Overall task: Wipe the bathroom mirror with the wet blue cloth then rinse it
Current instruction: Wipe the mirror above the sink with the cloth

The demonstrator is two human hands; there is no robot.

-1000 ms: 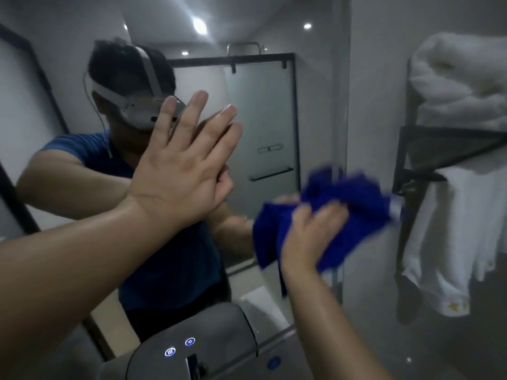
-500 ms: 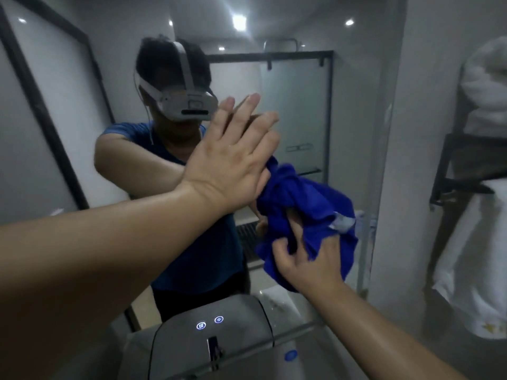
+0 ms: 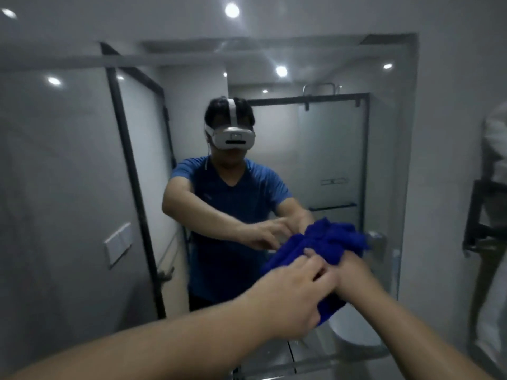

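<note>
The bathroom mirror fills the wall ahead and reflects me in a blue shirt. The bunched blue cloth is held in front of its lower right part. My right hand grips the cloth from below. My left hand has come across and its fingers pinch the cloth beside the right hand. Part of the cloth hangs under both hands. I cannot tell whether the cloth touches the glass.
A black towel rack with white towels hangs on the right wall. Below the mirror lies a shelf edge, with a white round basin reflected above it. A wall switch and a black-framed door show on the left.
My left hand has left the mirror glass and dropped down to the cloth. I have stepped back, so more of the mirror shows. The cloth sits lower than before.
</note>
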